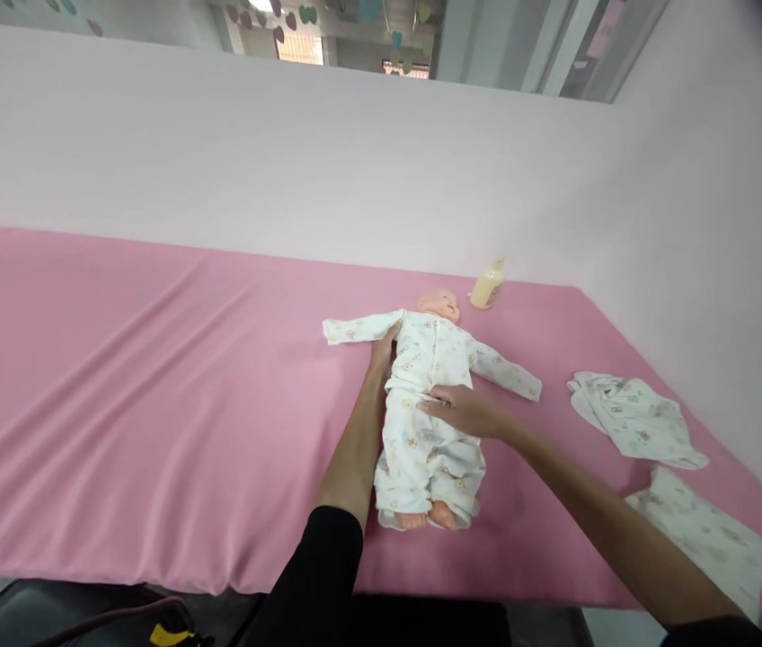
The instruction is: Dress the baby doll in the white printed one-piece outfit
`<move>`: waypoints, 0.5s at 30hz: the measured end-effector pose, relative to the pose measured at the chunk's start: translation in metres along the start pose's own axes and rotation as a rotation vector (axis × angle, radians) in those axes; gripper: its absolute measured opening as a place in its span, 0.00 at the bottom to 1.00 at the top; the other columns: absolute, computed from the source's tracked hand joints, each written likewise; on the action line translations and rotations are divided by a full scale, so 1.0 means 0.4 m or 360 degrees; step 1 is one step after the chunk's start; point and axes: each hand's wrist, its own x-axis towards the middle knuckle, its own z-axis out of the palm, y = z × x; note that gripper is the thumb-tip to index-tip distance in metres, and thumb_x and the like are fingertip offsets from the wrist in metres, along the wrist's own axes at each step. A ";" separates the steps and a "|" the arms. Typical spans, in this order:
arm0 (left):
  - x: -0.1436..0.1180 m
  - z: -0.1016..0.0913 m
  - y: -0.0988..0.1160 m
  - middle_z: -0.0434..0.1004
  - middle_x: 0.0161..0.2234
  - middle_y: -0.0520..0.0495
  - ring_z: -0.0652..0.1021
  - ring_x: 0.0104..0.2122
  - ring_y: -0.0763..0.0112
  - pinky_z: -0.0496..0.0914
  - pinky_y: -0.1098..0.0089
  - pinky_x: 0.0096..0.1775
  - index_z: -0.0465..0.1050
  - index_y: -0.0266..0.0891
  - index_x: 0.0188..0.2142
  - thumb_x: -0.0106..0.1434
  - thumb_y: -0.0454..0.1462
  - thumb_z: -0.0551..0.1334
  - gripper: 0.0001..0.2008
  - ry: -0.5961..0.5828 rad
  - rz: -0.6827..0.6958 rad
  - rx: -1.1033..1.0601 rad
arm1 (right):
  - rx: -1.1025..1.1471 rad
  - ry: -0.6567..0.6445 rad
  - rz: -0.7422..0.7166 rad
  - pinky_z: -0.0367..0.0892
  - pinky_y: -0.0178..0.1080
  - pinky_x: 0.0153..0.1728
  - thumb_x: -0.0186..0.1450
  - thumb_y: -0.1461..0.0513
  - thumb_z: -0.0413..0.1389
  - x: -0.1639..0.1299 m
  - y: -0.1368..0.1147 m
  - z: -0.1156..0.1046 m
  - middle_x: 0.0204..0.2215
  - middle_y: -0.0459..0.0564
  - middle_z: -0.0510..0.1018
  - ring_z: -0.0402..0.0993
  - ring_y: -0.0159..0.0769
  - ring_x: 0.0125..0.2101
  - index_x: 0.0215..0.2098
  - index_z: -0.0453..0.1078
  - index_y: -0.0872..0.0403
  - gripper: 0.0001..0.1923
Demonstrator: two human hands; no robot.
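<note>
white-suited doll (pixel 429 409) lengthwise, head away, left hand (pixel 383 349) flat beside, right hand (pixel 465 412) flat on belly

No readable text, label or number anywhere; print on bottle (pixel 487 288) too small to tell.

Even, soft light fills the scene, seemingly from overhead fixtures beyond the far wall (pixel 327 153), where one bright lamp (pixel 261 5) shows at the top edge. Shadows stay faint: a pale one lies on the pink cloth (pixel 118 377) just left of the doll (pixel 429 404). The wide lens bends straight lines toward the edges, the right corners darken into vignette, and the near right looks slightly smeared.
</note>
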 end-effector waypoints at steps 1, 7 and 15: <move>0.003 -0.002 0.000 0.79 0.46 0.39 0.77 0.49 0.56 0.69 0.57 0.55 0.75 0.34 0.44 0.55 0.40 0.72 0.18 -0.0003 -0.0073 0.0036 | -0.0144 0.0032 0.0028 0.53 0.37 0.29 0.70 0.46 0.45 -0.001 -0.011 0.012 0.25 0.45 0.67 0.61 0.33 0.27 0.27 0.58 0.53 0.22; 0.008 -0.007 -0.007 0.82 0.39 0.41 0.78 0.47 0.55 0.69 0.56 0.55 0.77 0.34 0.40 0.54 0.41 0.72 0.17 -0.0075 -0.0174 -0.0032 | -0.0322 0.0150 0.0183 0.59 0.40 0.35 0.72 0.49 0.42 -0.010 -0.040 0.036 0.35 0.51 0.75 0.70 0.40 0.35 0.40 0.65 0.53 0.18; 0.010 -0.012 -0.011 0.82 0.40 0.43 0.80 0.46 0.59 0.71 0.60 0.54 0.77 0.34 0.43 0.55 0.40 0.71 0.17 -0.0295 -0.0227 -0.0284 | -0.0402 0.0621 -0.0101 0.55 0.49 0.60 0.72 0.54 0.40 0.103 -0.012 -0.010 0.68 0.59 0.52 0.52 0.48 0.64 0.71 0.43 0.57 0.32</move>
